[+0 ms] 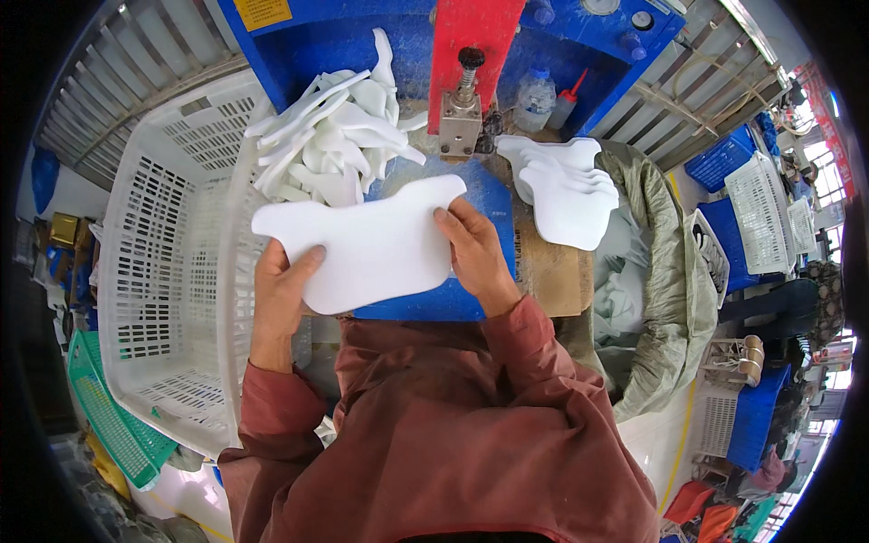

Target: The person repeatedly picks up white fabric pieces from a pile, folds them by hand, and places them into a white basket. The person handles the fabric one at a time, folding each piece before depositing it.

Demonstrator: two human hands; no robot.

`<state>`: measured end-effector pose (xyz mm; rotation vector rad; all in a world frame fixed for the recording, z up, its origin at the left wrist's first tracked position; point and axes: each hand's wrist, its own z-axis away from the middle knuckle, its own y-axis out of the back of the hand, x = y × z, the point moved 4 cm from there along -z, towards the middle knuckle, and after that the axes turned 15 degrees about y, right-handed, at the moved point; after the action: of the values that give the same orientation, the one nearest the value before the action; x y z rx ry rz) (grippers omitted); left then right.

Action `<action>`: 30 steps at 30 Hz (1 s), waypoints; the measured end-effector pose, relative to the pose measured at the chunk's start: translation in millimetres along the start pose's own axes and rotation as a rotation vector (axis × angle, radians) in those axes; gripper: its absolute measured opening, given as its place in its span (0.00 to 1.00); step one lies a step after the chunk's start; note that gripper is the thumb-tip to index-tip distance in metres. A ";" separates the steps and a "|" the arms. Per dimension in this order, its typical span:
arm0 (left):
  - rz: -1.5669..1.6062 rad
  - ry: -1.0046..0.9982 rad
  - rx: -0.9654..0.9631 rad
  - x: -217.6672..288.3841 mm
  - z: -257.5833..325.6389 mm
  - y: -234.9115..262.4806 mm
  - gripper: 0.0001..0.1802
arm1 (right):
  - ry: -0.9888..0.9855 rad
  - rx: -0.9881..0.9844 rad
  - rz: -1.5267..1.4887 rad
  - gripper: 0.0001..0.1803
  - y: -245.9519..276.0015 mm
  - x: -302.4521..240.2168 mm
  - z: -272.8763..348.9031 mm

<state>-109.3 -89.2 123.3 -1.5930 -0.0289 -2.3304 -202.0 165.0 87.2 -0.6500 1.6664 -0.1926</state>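
A white foam sheet [371, 246], cut in a curved outline, spans the space between my two hands. My left hand [282, 281] pinches its left side, thumb on top. At its right edge my right hand [475, 249] grips it, thumb on top and the other fingers partly hidden. Beneath the sheet lies a blue work surface [434, 303]. Beyond it, to the left, is a loose heap of white foam pieces [339, 136]. A neat overlapping stack of similar white cut sheets [566, 190] rests to the right of my right hand.
A blue machine [362, 36] with a red upright [475, 54] and metal fitting [460, 122] stands ahead. A white plastic basket [172, 262] is at left. On the right sits a greenish sack [679, 290] of pale scraps. A bottle [536, 98] stands behind the stack.
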 end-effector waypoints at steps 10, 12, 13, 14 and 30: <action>0.049 -0.015 -0.062 25.3 -17.1 -14.6 0.25 | 0.039 0.005 0.032 0.16 9.4 -8.0 -21.1; 0.053 -0.011 -0.092 24.7 -22.6 -20.6 0.25 | 0.110 0.063 0.027 0.15 14.2 -9.9 -22.8; 0.067 -0.005 -0.113 24.3 -25.8 -25.2 0.24 | 0.094 0.112 0.023 0.14 18.5 -9.3 -22.8; 0.075 0.023 -0.115 23.4 -28.9 -29.2 0.24 | 0.099 0.119 0.020 0.13 22.8 -10.5 -23.3; -0.031 0.107 -0.320 20.0 -73.6 -96.6 0.17 | 0.145 0.359 0.016 0.12 96.0 -46.6 -22.5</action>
<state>-208.6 -16.6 129.1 -1.6112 0.3628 -2.5411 -249.6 263.1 86.4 -0.3574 1.7176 -0.5243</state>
